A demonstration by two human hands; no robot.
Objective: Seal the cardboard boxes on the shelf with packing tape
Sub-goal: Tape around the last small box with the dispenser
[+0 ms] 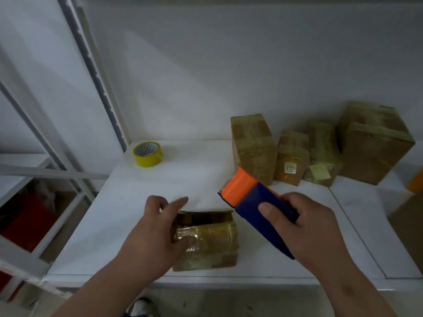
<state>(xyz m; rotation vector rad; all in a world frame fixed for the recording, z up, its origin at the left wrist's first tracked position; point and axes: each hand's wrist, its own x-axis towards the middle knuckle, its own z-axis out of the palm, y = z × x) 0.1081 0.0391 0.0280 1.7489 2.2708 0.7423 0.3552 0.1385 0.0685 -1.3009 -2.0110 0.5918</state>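
Our left hand [158,227] gripped the taped box [206,240], thumb on top; our right hand [304,223] clasped the tilted tape dispenser [254,202].

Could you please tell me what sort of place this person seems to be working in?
Probably a stockroom or small packing area: white metal shelving, a row of taped cardboard boxes against the wall, a spare yellow tape roll, and a blue-and-orange tape dispenser held in the right hand.

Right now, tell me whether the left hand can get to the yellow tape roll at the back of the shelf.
Probably yes. The left hand holds the near box, but bare shelf lies between it and the tape roll.
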